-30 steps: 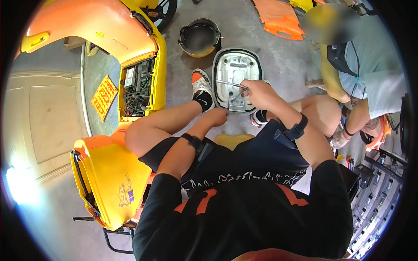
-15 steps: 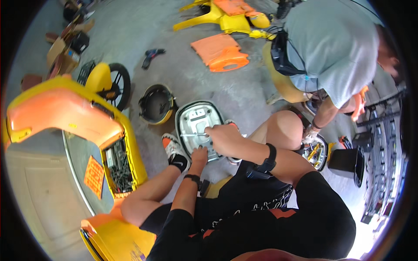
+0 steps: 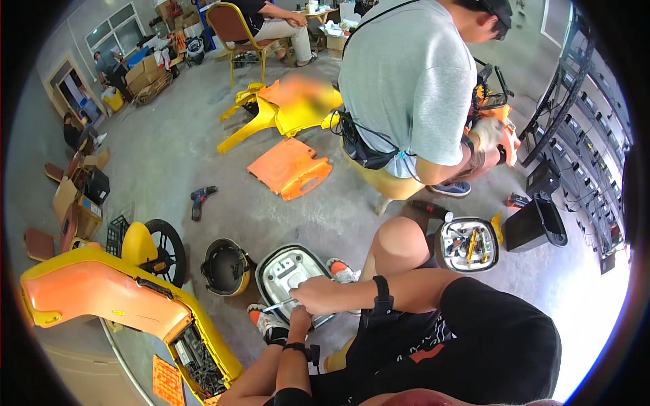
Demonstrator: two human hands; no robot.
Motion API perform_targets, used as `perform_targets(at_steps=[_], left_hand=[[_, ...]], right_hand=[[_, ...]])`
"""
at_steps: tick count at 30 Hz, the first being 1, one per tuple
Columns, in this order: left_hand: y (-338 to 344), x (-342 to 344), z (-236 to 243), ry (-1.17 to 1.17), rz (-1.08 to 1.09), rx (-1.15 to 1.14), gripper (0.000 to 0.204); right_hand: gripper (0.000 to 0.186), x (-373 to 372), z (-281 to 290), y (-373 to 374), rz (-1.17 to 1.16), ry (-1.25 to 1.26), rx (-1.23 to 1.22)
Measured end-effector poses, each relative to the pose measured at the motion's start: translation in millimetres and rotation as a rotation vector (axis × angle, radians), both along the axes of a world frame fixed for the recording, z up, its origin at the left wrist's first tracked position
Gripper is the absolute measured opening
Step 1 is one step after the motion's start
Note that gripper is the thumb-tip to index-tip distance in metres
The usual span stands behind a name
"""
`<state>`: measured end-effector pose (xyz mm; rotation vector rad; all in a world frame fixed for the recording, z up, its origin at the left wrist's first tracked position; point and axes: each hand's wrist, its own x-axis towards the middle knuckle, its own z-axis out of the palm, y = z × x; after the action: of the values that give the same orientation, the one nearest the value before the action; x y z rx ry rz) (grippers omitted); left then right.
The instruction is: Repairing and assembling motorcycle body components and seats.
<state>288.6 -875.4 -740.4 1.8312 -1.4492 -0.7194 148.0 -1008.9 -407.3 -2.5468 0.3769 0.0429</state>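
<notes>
A shallow grey-white shell with a dark rim [image 3: 265,276] lies on the floor between my feet, its moulded inside facing up. My right hand [image 3: 317,295] is closed round a thin metal rod-like tool [image 3: 276,306], which points left across the shell's near part. Just below it, my left hand [image 3: 300,317] has its fingers curled together at the shell's near edge. What those fingers grip, if anything, is hidden.
A round black-and-yellow tub [image 3: 227,267] and a cordless drill [image 3: 202,201] sit on the floor. Orange-yellow scooter bodywork [image 3: 115,287] is at left. A tool-filled tray [image 3: 467,245] and a black bin [image 3: 535,223] are at right. A co-worker [image 3: 413,88] bends nearby.
My view has tilted up, showing more of the room. The tool has swung from nearly level to slanting down leftward. The co-worker's hand has moved from the tool tray up to the orange part.
</notes>
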Motion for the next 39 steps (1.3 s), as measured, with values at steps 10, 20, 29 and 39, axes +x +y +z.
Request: perform_targets(at_steps=[10, 20, 29, 39], left_hand=[[58.3, 22.4, 41.4, 0.017, 0.414, 0.061, 0.027], [-9.7, 167.7, 141.6, 1.596, 1.172, -0.406, 0.027], [54.9, 63.2, 225.4, 1.413, 1.01, 0.244, 0.026], [61.3, 11.5, 240.9, 1.148, 0.766, 0.163, 0.02]], right_hand=[[0.033, 3.4, -13.2, -3.6, -0.09, 0.021, -0.008], [0.024, -1.1, -4.6, -6.1, -0.065, 0.002, -0.004], [0.016, 2.8, -21.1, -13.5, -0.105, -0.026, 0.075], [0.029, 8.8, -52.6, 0.3, -0.015, 0.036, -0.083]])
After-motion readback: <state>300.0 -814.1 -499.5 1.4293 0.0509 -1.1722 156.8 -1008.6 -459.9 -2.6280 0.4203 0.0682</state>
